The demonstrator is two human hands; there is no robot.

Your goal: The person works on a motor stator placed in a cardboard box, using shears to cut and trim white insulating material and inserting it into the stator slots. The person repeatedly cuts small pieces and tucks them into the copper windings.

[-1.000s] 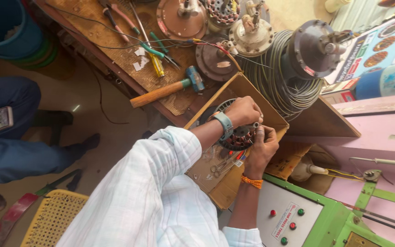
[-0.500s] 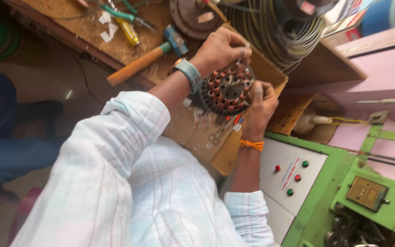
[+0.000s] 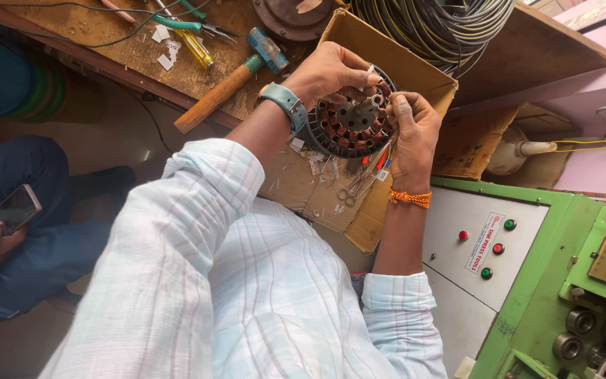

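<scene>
Left hand (image 3: 331,70) closed over stator (image 3: 348,126) rim, steadying it; right hand (image 3: 412,130) clasps opposite edge, thumb at windings; scissors (image 3: 359,184) below on cardboard.

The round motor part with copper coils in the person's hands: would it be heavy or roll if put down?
The motor part is probably heavy for its size: a metal ring packed with copper coils, steadied by both the left hand and right hand. On edge it might roll; flat, it likely stays. The thin coil wires look easy to damage.
</scene>
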